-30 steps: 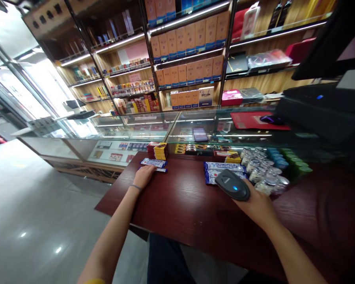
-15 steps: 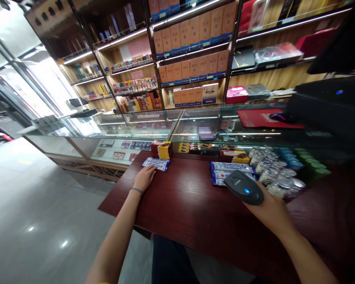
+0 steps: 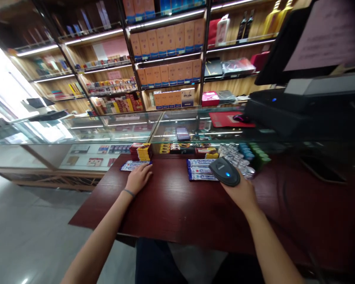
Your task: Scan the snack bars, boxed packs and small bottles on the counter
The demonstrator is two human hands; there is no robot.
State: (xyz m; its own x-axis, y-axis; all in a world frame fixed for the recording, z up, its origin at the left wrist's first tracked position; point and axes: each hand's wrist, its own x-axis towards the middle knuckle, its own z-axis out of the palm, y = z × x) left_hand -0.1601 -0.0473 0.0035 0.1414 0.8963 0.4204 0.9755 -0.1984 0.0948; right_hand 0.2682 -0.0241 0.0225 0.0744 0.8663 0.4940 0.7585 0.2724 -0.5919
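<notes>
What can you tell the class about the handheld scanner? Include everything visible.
The scanner looks rounded, dark and plastic, with a lit blue light and a pale marking too small to read. The right hand grips it, hiding its handle. It points up and left in the picture, overlapping the blue-and-white packets; whether they touch is unclear.

The dark red-brown table (image 3: 171,213) carries blue-and-white packets (image 3: 200,170) at ten and one o'clock. Jars (image 3: 236,158) stand at two o'clock.

Right-hand grip (image 3: 241,194) holds black scanner (image 3: 223,172), blue light lit; left-hand grip (image 3: 137,179) at blue-and-white packets (image 3: 128,165) on worktop (image 3: 171,209).
</notes>
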